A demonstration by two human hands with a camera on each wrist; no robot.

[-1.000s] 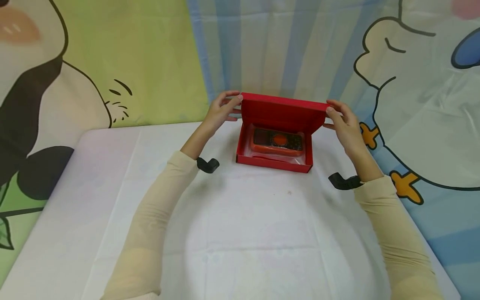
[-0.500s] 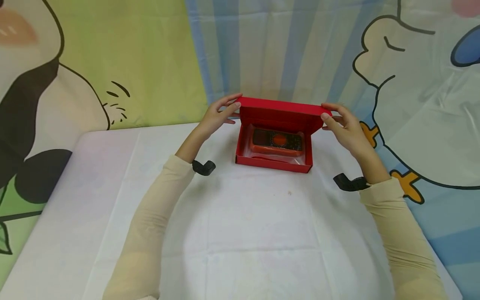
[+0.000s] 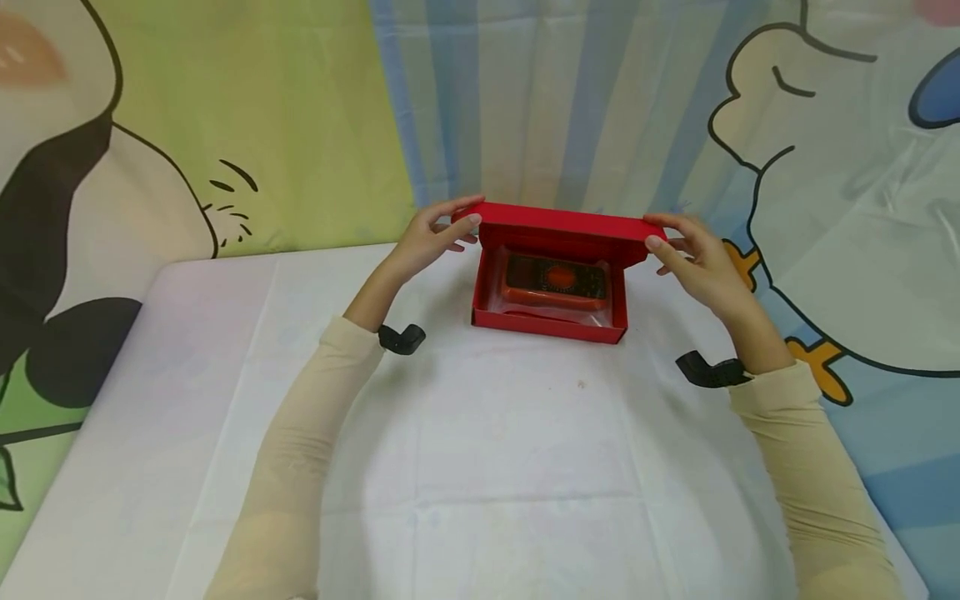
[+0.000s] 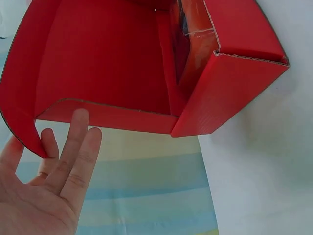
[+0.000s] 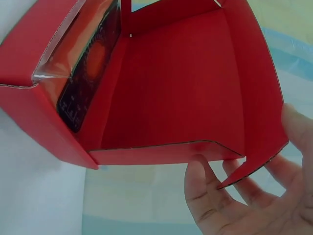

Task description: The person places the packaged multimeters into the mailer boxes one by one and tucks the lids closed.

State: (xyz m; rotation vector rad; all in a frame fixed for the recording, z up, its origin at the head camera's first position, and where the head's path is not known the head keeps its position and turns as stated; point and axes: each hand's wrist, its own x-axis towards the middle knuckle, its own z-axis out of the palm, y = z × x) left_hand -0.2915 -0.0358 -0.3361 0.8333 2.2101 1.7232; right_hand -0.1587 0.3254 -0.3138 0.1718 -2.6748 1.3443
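Note:
A red cardboard box (image 3: 547,327) stands on the table with its hinged lid (image 3: 566,221) half raised. Inside lies an orange multimeter (image 3: 557,282) with a dark face and round dial, wrapped in clear plastic. My left hand (image 3: 429,242) holds the lid's left front corner between thumb and fingers; the left wrist view shows fingertips against the lid's side flap (image 4: 117,117). At the right front corner my right hand (image 3: 703,265) grips the lid the same way, thumb on the front flap (image 5: 261,112). The dial also shows in the right wrist view.
A white cloth (image 3: 480,450) covers the table. Behind it hangs a curtain (image 3: 525,100) with cartoon figures and stripes. Black wrist-worn pieces stick out at the left cuff (image 3: 402,339) and right cuff (image 3: 708,371).
Both hands have lowered the lid a little and brought it forward over the box. The box base and multimeter have stayed in place.

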